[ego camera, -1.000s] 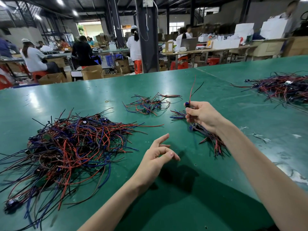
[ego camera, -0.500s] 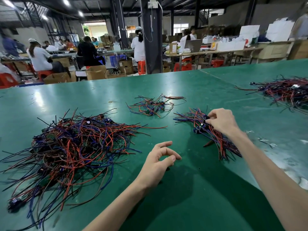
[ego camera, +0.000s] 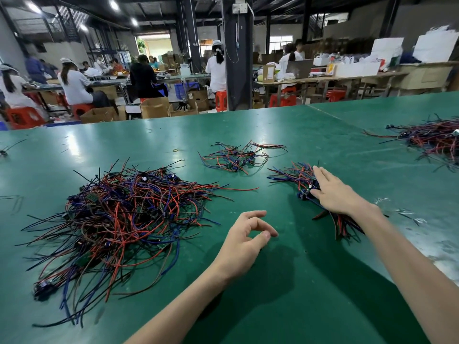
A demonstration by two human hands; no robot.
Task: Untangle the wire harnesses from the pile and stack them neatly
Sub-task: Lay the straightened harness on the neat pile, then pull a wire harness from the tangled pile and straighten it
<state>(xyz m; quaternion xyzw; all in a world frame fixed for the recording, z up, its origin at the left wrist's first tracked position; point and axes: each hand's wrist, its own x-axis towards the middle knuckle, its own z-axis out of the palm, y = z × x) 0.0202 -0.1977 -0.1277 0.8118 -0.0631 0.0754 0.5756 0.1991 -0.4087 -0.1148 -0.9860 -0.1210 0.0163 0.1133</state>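
Green bench [ego camera: 323, 135]: right grip [ego camera: 332, 192] spread flat, pressing stack [ego camera: 293, 175] beneath, likely squaring wires; left grip [ego camera: 246, 242] loosely curled, empty, pile [ego camera: 124, 214] beside it for next pull.

A big workshop hall with a dark ceiling; lamps [ego camera: 114, 4] shine at upper left. A dark pillar [ego camera: 237, 60] stands at top centre. Beyond the green tabletop [ego camera: 273, 125], people in white [ego camera: 74, 83] sit on red stools [ego camera: 23, 116] at long tables [ego camera: 347, 79], with cardboard boxes [ego camera: 155, 108] on the floor.
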